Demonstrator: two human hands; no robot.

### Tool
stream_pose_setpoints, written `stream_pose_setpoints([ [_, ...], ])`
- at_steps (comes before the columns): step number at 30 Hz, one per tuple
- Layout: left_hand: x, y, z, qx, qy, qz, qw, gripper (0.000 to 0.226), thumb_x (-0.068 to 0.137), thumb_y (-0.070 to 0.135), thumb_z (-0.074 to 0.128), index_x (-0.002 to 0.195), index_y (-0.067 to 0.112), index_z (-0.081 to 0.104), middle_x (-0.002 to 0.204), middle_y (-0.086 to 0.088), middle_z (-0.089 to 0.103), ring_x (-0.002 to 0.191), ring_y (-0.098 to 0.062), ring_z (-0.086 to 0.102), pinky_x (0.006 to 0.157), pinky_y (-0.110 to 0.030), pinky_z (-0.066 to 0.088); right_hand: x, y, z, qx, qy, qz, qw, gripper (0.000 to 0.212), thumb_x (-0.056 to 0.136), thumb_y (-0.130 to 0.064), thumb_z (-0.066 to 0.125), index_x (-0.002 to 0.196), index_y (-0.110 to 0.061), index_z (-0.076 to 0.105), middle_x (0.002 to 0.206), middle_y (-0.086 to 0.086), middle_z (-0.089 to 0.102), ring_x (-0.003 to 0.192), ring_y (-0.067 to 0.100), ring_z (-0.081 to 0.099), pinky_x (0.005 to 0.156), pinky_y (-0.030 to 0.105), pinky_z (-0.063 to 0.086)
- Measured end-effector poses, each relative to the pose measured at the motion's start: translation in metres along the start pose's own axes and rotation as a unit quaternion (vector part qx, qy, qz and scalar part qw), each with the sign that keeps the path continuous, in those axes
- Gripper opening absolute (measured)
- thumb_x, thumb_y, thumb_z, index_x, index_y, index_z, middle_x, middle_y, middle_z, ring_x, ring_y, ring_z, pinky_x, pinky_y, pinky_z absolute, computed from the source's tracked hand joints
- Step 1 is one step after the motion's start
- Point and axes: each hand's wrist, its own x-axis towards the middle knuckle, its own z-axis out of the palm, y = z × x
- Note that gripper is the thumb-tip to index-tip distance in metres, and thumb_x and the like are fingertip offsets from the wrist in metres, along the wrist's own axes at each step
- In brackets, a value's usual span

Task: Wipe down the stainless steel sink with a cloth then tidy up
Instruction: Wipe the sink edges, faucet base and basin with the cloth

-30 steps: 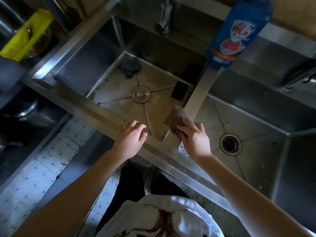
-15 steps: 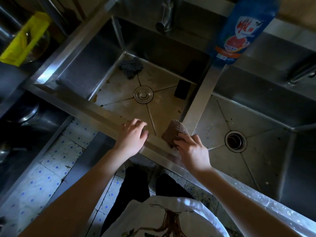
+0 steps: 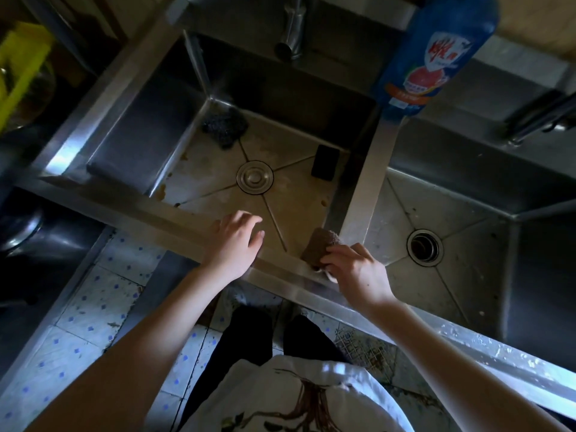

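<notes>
A stainless steel double sink [image 3: 363,182] lies below me, with a stained left basin and a right basin split by a steel divider. My right hand [image 3: 355,272] presses a brown cloth [image 3: 321,246] onto the front rim where the divider meets it. My left hand [image 3: 235,244] rests on the front rim of the left basin, fingers spread, holding nothing. In the left basin lie a dark steel scourer [image 3: 224,127] at the far corner and a black rectangular sponge [image 3: 325,162] near the divider.
A blue dish soap bottle [image 3: 433,54] stands at the back of the divider. A tap [image 3: 293,29] hangs over the left basin, another tap handle [image 3: 542,116] at the right. The drain plug [image 3: 254,177] and open right drain [image 3: 424,247] show. A yellow object [image 3: 21,67] sits far left.
My right hand has drawn the cloth back along the divider to the front rim. My left hand has stayed on the rim.
</notes>
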Motion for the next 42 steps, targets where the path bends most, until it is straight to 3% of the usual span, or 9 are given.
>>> stream_pose_setpoints([
  [12, 0.012, -0.048, -0.023, -0.014, -0.031, 0.029, 0.999, 0.027, 0.089, 0.024, 0.058, 0.114, 0.014, 0.062, 0.117, -0.006, 0.058, 0.108, -0.029, 0.053, 0.092, -0.044, 0.034, 0.019, -0.068, 0.031, -0.051, 0.006, 0.052, 0.997, 0.018, 0.059, -0.014, 0.087, 0.072, -0.021, 0.076, 0.085, -0.004, 0.072, 0.069, 0.024, 0.064, 0.034, 0.026, 0.048],
  [15, 0.016, -0.056, -0.029, -0.014, -0.031, 0.041, 0.999, 0.027, 0.089, 0.025, 0.059, 0.113, 0.014, 0.062, 0.117, -0.006, 0.059, 0.108, -0.029, 0.053, 0.092, -0.043, 0.035, 0.021, -0.072, 0.036, -0.058, -0.017, 0.066, 0.996, 0.026, 0.062, -0.019, 0.086, 0.086, -0.022, 0.075, 0.094, -0.003, 0.072, 0.075, 0.023, 0.063, 0.042, 0.028, 0.052],
  [17, 0.02, -0.059, -0.032, -0.009, -0.039, 0.058, 0.998, 0.027, 0.089, 0.026, 0.058, 0.114, 0.015, 0.062, 0.117, -0.005, 0.058, 0.108, -0.028, 0.054, 0.092, -0.042, 0.036, 0.019, -0.066, 0.037, -0.053, -0.029, 0.099, 0.993, 0.034, 0.067, -0.021, 0.083, 0.099, -0.02, 0.073, 0.102, 0.0, 0.071, 0.081, 0.025, 0.063, 0.057, 0.033, 0.055],
  [19, 0.023, -0.061, -0.034, -0.005, -0.047, 0.07, 0.996, 0.027, 0.089, 0.026, 0.058, 0.113, 0.015, 0.063, 0.118, -0.004, 0.058, 0.108, -0.028, 0.054, 0.092, -0.041, 0.035, 0.015, -0.058, 0.034, -0.063, -0.027, 0.132, 0.989, 0.029, 0.072, -0.021, 0.079, 0.1, -0.021, 0.072, 0.1, 0.001, 0.07, 0.083, 0.026, 0.063, 0.066, 0.036, 0.054],
  [24, 0.031, -0.065, -0.037, -0.003, -0.065, 0.085, 0.994, 0.027, 0.09, 0.028, 0.057, 0.115, 0.017, 0.062, 0.121, -0.002, 0.056, 0.11, -0.026, 0.053, 0.095, -0.039, 0.032, 0.009, -0.054, 0.031, -0.111, -0.028, 0.125, 0.986, 0.026, 0.064, -0.013, 0.084, 0.087, -0.015, 0.073, 0.08, 0.001, 0.071, 0.075, 0.026, 0.065, 0.057, 0.033, 0.054],
  [28, 0.04, -0.062, -0.042, -0.007, -0.073, 0.093, 0.993, 0.029, 0.09, 0.029, 0.055, 0.117, 0.018, 0.06, 0.122, -0.001, 0.055, 0.112, -0.025, 0.051, 0.097, -0.039, 0.032, 0.023, -0.054, 0.029, -0.06, -0.043, 0.199, 0.977, 0.017, 0.083, -0.02, 0.067, 0.1, -0.017, 0.067, 0.092, 0.0, 0.068, 0.09, 0.024, 0.06, 0.061, 0.034, 0.052],
  [30, 0.048, -0.06, -0.045, -0.003, -0.072, 0.098, 0.993, 0.029, 0.09, 0.028, 0.056, 0.117, 0.018, 0.061, 0.122, -0.001, 0.055, 0.112, -0.025, 0.051, 0.096, -0.038, 0.032, 0.036, -0.05, 0.026, -0.03, -0.022, 0.228, 0.973, 0.018, 0.088, -0.022, 0.061, 0.104, -0.018, 0.066, 0.095, 0.0, 0.066, 0.092, 0.023, 0.057, 0.06, 0.034, 0.051],
  [34, 0.07, -0.057, -0.052, 0.001, -0.063, 0.104, 0.993, 0.029, 0.089, 0.027, 0.058, 0.116, 0.015, 0.062, 0.119, -0.003, 0.057, 0.111, -0.026, 0.053, 0.094, -0.039, 0.034, 0.07, -0.039, 0.011, 0.017, 0.058, 0.259, 0.964, 0.017, 0.083, -0.017, 0.067, 0.1, -0.017, 0.068, 0.087, 0.002, 0.066, 0.079, 0.024, 0.06, 0.053, 0.027, 0.045],
  [42, 0.134, -0.045, -0.065, 0.022, -0.044, 0.094, 0.994, 0.027, 0.089, 0.025, 0.06, 0.113, 0.013, 0.063, 0.115, -0.006, 0.059, 0.108, -0.028, 0.054, 0.094, -0.041, 0.037, 0.164, 0.006, -0.017, 0.068, 0.113, 0.274, 0.953, 0.023, 0.087, -0.015, 0.06, 0.11, -0.015, 0.064, 0.1, 0.004, 0.065, 0.091, 0.022, 0.057, 0.064, 0.024, 0.035],
])
